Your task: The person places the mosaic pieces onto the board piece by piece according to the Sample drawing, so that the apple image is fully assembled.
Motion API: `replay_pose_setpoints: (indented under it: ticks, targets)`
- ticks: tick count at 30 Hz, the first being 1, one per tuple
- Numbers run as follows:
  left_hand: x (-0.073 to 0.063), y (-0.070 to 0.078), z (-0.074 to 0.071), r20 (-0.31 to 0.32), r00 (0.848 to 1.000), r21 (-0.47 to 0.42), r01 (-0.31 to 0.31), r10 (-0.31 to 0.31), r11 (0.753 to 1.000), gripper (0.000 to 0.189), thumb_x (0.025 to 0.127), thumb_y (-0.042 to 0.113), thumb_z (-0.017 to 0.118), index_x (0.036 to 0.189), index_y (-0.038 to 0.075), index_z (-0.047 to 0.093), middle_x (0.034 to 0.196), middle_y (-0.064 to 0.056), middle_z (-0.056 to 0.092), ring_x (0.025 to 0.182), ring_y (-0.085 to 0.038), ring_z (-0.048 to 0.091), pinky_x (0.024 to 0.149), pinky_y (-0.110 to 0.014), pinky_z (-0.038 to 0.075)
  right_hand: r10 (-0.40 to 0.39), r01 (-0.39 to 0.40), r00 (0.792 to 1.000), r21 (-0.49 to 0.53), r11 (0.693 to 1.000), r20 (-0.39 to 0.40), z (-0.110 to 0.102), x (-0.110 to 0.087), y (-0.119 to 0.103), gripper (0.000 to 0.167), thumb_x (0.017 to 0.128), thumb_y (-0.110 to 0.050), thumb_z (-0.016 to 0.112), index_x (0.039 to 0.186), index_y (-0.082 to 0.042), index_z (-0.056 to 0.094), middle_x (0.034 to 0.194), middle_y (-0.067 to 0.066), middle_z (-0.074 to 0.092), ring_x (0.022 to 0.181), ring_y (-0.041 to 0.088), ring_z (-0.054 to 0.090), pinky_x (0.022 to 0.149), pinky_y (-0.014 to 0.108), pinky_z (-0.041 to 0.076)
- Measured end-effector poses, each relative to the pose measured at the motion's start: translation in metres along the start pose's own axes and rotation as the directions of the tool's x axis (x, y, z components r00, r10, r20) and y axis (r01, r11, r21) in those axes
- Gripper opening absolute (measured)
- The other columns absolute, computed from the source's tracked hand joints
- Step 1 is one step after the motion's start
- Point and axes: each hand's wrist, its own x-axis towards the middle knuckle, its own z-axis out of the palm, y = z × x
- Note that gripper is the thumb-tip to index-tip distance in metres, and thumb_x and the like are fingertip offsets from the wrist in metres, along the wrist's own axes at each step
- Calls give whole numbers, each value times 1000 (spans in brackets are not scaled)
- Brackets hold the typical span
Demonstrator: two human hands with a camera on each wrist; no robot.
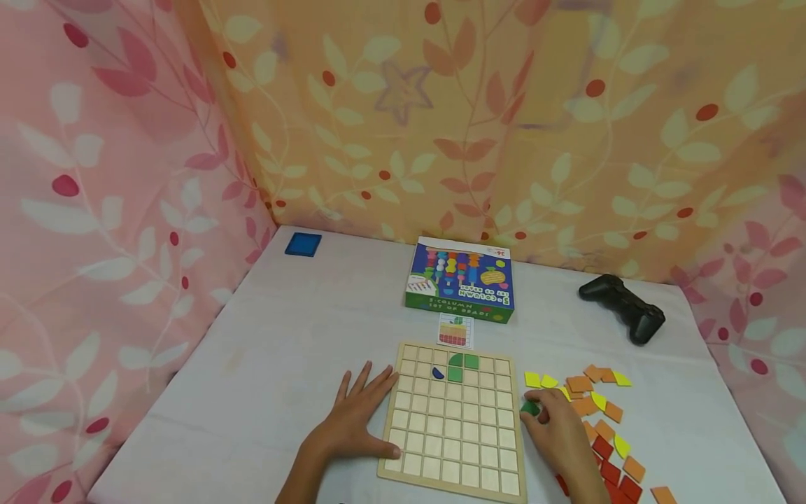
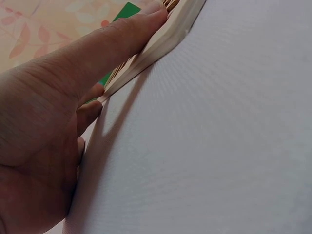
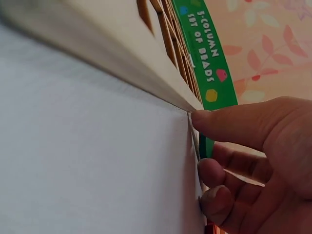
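Note:
A pale wooden grid board [image 1: 436, 424] lies on the table. In its upper rows sit a rounded green tile [image 1: 456, 360], a square green tile [image 1: 471, 362] and another square green tile [image 1: 455, 374], with a small dark blue piece [image 1: 437, 374] to their left. My left hand [image 1: 355, 423] rests spread at the board's left side, its thumb on the lower left corner. Just off the right edge, my right hand [image 1: 557, 427] pinches a green tile [image 1: 530, 407] between thumb and fingers; they partly hide its shape. Above the board lies a small pattern card [image 1: 455, 330].
Loose orange tiles [image 1: 579, 383], yellow tiles [image 1: 532, 379] and red tiles [image 1: 609, 471] are scattered right of the board. Behind the card lies a bead-set box [image 1: 460, 280]. A black game controller [image 1: 622, 308] is at the back right, a blue square [image 1: 303, 244] at the back left.

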Motion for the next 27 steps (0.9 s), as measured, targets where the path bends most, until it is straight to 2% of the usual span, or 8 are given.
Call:
replay_pose_setpoints:
  ticks: [4,12,17,20,24,27]
  targets:
    - [1,0,1,3,1000,-10,1,-1,1000,124,61,79,76,160,22,29,165,2,22,153,-31,-2,115,-61,-10,4,-4,1000,4,1000,7,0,3,-4,38,86,-11,79,122,-4,68,100,5,62,80,19,53,68,33,48]
    - [0,0,-1,-6,1000,-14,-15,15,1000,122,63,77,77,160,20,29,165,1,23,153,-32,-1,115,-60,-10,-120,120,993,28,992,20,-1,16,-22,40,86,-6,76,124,-2,65,103,6,64,86,20,56,75,38,52]
    - [0,0,-2,-11,1000,-1,-20,20,1000,123,63,77,78,160,20,28,165,2,22,153,-32,-1,115,-60,-9,-241,239,969,36,970,50,7,27,-43,29,84,-2,76,112,-4,69,105,5,64,85,16,58,80,39,55]
    - [1,-1,-2,-16,1000,5,-20,20,1000,123,62,76,78,160,20,29,165,2,22,153,-31,-1,115,-61,-8,-309,307,949,43,951,58,14,33,-53,27,83,0,77,108,-6,71,102,2,63,83,13,56,78,36,55]
    - [0,0,-2,-15,1000,-1,-13,13,1000,123,62,77,78,160,21,30,165,2,23,153,-31,-1,115,-60,-9,-345,343,936,48,938,66,22,38,-64,31,82,1,77,112,-7,72,101,2,63,82,14,54,76,34,54]
    - [-1,0,-1,-8,1000,-5,-11,11,1000,123,62,77,78,160,21,29,165,2,23,153,-31,-2,115,-61,-9,-339,336,938,47,941,75,26,40,-69,29,82,1,77,110,-7,72,102,3,66,85,16,57,82,38,55]
